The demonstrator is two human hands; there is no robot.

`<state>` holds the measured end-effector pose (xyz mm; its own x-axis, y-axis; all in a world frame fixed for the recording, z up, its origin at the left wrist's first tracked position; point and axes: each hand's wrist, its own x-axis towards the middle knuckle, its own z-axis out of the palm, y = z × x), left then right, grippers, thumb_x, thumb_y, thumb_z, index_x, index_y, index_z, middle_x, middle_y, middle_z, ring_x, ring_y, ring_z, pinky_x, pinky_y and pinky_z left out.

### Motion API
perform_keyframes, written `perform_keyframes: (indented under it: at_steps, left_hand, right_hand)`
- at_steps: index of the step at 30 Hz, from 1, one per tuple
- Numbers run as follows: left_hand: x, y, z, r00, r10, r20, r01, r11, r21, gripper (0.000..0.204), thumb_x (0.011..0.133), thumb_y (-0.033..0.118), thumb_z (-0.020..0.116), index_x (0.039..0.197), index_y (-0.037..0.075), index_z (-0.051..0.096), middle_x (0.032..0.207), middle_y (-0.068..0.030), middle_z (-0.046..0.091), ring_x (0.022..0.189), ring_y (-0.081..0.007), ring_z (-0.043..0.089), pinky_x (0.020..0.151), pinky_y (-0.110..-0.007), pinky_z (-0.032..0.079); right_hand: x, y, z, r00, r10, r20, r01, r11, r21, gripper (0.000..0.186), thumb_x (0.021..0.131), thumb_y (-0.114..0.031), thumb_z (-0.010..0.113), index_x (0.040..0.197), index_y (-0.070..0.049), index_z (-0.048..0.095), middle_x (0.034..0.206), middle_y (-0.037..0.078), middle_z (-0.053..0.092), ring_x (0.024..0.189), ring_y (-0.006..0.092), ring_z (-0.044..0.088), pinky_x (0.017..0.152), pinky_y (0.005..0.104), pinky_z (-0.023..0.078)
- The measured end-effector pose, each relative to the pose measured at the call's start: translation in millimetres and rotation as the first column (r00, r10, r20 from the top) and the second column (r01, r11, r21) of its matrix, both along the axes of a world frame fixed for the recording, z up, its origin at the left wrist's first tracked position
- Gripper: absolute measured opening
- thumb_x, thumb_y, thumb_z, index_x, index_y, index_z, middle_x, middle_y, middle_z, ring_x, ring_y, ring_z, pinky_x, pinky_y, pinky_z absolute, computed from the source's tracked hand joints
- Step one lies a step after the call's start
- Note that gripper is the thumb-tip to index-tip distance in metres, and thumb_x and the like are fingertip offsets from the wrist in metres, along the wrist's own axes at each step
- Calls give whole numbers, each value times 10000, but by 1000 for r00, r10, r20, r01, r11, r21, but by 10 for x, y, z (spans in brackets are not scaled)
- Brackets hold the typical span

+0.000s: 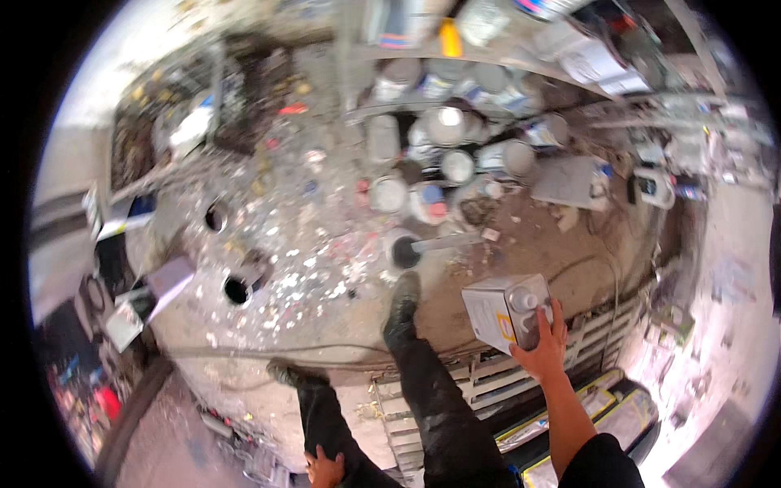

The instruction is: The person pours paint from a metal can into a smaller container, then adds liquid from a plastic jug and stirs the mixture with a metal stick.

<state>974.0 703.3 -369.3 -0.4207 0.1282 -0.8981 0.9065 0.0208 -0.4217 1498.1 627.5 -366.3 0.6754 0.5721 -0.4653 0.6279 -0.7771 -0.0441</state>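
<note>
My right hand (541, 350) grips a silver rectangular metal can (488, 313) with a round cap and a yellow label, held out at lower right. My left hand (324, 467) rests on my dark trouser leg (325, 423) at the bottom, its fingers apart. My right boot (400, 317) stands just below a dark round hole or container (403, 252) with a pale flat bar beside it; my left boot (289, 372) is farther left and lower.
Paint cans and tubs (447, 126) crowd shelves and floor at upper right. Two open dark round holes or cans (236, 289) are at left on the splattered floor (301, 268). A slatted pallet (590, 346), a grey panel (561, 179) and a cable (203, 352) lie around me.
</note>
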Motion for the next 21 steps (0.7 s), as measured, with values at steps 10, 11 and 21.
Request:
perform_keyframes:
  at_steps: [10,11,21]
  left_hand:
    - [-736,-195,-101,979,135,150,-175,937,303,557,829,433,573,1302,139,571,1449,-150,392,1281,-362,398,1011,-493,409]
    - [-797,-219,-94,973,167,160,-210,927,311,554,828,430,574,1296,134,575,1445,-149,396,1281,-360,398,1010,-495,408]
    - [-1172,-435,-163,902,317,292,-412,834,367,489,812,393,589,1211,111,625,1399,-127,438,1270,-348,408,1006,-495,395]
  right_hand:
    - [-1383,1400,-38,733,673,-99,-661,739,127,889,583,-386,782,1384,-162,468,1508,86,332,1139,425,456,969,561,360]
    - [-1540,1582,-92,698,705,-127,-692,709,139,881,582,-382,780,1380,-164,478,1512,85,332,1142,424,456,966,553,364]
    - [-2914,2714,-821,531,814,-233,-833,552,28,877,609,-410,727,1406,-160,462,1546,113,295,1146,432,467,959,525,388]
